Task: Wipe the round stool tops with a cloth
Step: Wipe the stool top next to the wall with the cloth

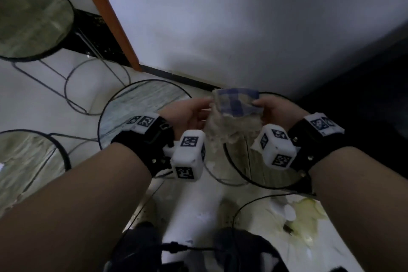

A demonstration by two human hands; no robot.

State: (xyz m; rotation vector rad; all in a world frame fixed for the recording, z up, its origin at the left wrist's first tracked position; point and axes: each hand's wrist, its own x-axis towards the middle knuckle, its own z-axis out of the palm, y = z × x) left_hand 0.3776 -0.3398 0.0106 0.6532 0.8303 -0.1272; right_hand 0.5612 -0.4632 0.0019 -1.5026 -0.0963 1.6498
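Observation:
A blue-and-white checked cloth point(235, 104) with a fluffy pale underside hangs in the air between my hands. My left hand point(189, 113) pinches its left edge and my right hand point(273, 109) pinches its right edge. Below and behind my left hand stands a round stool top point(136, 104) with a black rim and a pale streaked surface. A second round stool top point(254, 168) lies under my right wrist, mostly hidden by my arm and the cloth. Two other round stool tops stand at the far left point(33, 22) and at the left edge point(26, 157).
A white wall point(242, 17) and black skirting close off the space ahead. An orange door frame point(106, 11) slants at the upper left. The pale tiled floor point(194, 205) has a yellowish stain point(309, 212) at the lower right. Thin black wire stool legs point(72, 86) cross the floor.

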